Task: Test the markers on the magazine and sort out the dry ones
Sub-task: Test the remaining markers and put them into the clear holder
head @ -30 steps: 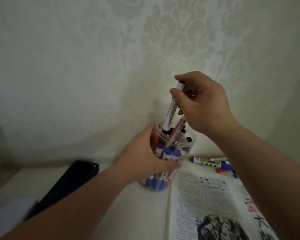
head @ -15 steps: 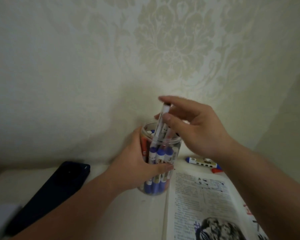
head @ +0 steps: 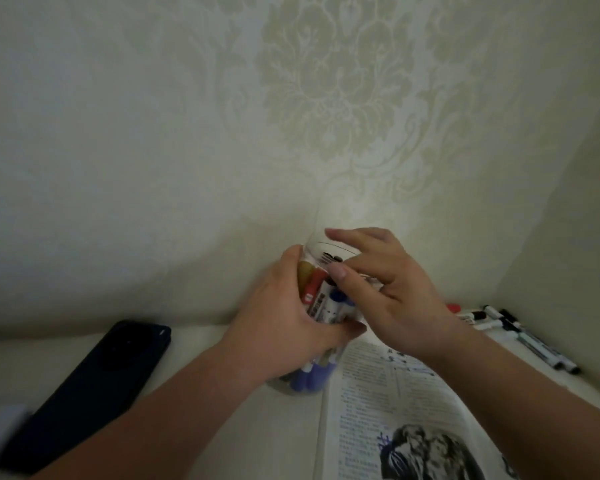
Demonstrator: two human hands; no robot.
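My left hand (head: 284, 320) is wrapped round the clear jar (head: 314, 252), which stands on the desk (head: 222, 427) near the wall. The jar is full of markers (head: 326, 303). My right hand (head: 388, 292) is just over the jar's mouth, fingers spread loose, holding nothing I can see. The open magazine (head: 395, 403) lies just right of the jar, under my right arm. Loose pens (head: 506, 327) lie further right.
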